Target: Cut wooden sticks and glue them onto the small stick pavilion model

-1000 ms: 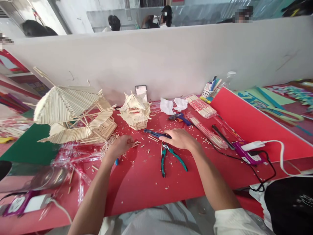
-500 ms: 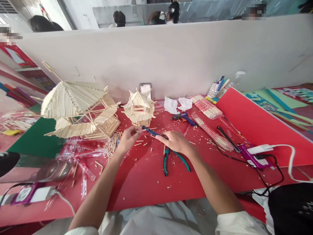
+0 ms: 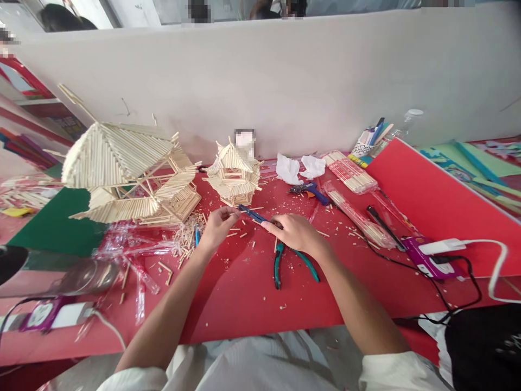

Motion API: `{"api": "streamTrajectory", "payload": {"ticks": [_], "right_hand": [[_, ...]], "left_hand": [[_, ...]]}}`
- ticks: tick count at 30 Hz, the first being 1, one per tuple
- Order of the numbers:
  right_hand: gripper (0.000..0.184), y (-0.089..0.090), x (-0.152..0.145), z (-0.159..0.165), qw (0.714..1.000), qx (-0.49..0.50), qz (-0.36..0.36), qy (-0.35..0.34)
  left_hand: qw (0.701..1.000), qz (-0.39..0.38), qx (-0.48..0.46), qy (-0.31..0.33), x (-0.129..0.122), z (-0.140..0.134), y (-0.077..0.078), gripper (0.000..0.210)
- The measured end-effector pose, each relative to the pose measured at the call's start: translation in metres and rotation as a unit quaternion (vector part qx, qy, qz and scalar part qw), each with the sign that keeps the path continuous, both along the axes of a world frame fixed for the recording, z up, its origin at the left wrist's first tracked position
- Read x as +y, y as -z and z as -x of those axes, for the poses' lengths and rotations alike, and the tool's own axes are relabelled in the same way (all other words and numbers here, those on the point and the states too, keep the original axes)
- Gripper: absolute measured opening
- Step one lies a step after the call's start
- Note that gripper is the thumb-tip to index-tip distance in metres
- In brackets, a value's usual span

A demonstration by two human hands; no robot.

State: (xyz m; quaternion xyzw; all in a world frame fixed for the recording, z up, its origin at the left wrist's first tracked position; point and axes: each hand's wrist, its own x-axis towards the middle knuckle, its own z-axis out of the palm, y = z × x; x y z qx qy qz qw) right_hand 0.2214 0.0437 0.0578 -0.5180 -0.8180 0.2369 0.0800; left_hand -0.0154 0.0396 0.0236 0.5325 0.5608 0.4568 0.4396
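Note:
My right hand (image 3: 299,232) is closed around a slim dark blue tool (image 3: 253,214), its kind unclear, pointing left. At that tool's tip, my left hand (image 3: 221,225) has thumb and fingers pinched together; what lies between them is too small to make out. Just below my right hand, pliers with green handles (image 3: 278,266) rest on the table, handles spread and upper end hidden. Beyond the hands stands a small pavilion model of wooden sticks (image 3: 235,176). A larger stick pavilion (image 3: 122,157) is at the left. Short stick pieces (image 3: 232,234) lie around the hands.
On the red table (image 3: 244,304) are a blue glue gun (image 3: 311,191), crumpled tissues (image 3: 288,169), packed sticks (image 3: 352,174), a pen cup (image 3: 363,147) and a purple power strip (image 3: 427,258) with cables. Plastic wrappers (image 3: 138,252) lie left. A pale partition (image 3: 285,87) closes the back.
The view has tilted slightly, so the table scene sits a little higher in the picture. Both hands keep nearly the same pose around the blue tool.

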Motion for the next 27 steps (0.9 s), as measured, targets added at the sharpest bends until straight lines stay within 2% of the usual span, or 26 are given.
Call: {"api": "streamTrajectory", "payload": {"ticks": [10, 16, 27], "right_hand": [[0.06, 0.001, 0.001, -0.001, 1.0, 0.016, 0.001, -0.017], [0.061, -0.001, -0.001, 0.001, 1.0, 0.018, 0.001, -0.015], [0.061, -0.004, -0.001, 0.002, 1.0, 0.018, 0.011, -0.012]], "left_hand": [[1.0, -0.006, 0.004, -0.007, 0.0, -0.001, -0.001, 0.035], [1.0, -0.003, 0.011, -0.014, -0.004, -0.002, -0.008, 0.032], [0.999, -0.005, 0.039, 0.001, -0.006, 0.001, -0.013, 0.029]]}}
